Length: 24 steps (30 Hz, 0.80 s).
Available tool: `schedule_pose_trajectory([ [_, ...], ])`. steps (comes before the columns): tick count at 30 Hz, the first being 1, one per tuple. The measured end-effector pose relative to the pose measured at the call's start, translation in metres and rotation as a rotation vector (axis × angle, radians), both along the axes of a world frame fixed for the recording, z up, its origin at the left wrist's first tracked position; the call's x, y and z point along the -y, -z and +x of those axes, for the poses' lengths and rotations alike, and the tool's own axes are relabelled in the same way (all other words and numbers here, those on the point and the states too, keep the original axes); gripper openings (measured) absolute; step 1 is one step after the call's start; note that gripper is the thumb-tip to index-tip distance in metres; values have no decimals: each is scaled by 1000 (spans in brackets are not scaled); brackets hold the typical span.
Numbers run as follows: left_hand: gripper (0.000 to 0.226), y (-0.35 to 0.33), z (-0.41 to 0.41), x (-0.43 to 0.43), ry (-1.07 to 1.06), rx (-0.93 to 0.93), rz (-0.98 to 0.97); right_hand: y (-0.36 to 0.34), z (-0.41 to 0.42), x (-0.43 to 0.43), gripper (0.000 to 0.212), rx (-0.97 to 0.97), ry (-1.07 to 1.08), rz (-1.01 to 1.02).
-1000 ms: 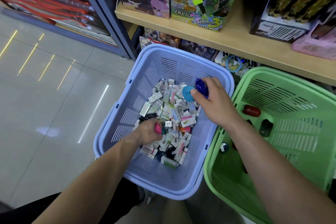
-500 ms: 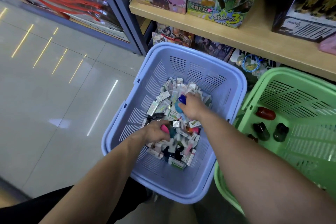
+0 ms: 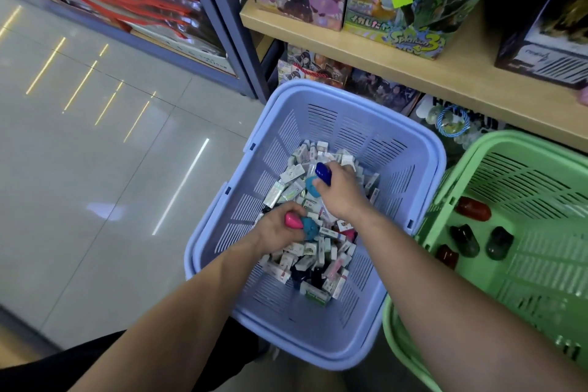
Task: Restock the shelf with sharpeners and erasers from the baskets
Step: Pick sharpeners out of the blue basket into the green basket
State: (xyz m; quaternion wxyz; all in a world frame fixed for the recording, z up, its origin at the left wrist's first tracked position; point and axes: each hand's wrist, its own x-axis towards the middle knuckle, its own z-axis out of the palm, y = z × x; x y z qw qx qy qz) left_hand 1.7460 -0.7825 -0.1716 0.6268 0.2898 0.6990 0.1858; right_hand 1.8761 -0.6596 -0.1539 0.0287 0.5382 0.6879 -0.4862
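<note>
I saw bright, even indoor light. Reflected lamps glared as white and yellow streaks on the glossy grey floor tiles (image 3: 105,188). My wide lens bowed the pale wooden shelf (image 3: 461,86), and the lower corners looked soft, slightly smeared.

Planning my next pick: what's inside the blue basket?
A heap of small boxes lies inside. The left hand grips a pink sharpener and a teal sharpener; the right hand grips a dark blue sharpener. Anything under heap and hands is hidden.

The right edge cuts off the green basket (image 3: 541,280); the erasers (image 3: 313,248) bear illegible print.
</note>
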Motion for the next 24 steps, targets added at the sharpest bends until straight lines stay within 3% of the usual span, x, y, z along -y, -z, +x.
schedule_pose_trajectory([
  [8, 45, -110, 40, -47, -75, 5, 281, -97, 73, -19, 13, -323, 284, 179],
  [14, 42, -165, 148, -80, 52, 52, 472, -139, 211, -40, 11, -204, 469, 294],
  [18, 43, -132, 226, -82, 106, 43, 402, -101, 292, -37, 18, -18, 491, 137],
  [21, 41, -81, 266, -76, 102, -31, 204, -51, 327, -29, 40, 162, 471, -33],
  [24, 42, -38, 288, -72, 45, -94, 98, -24, 326, -20, 34, 150, 534, -114],
])
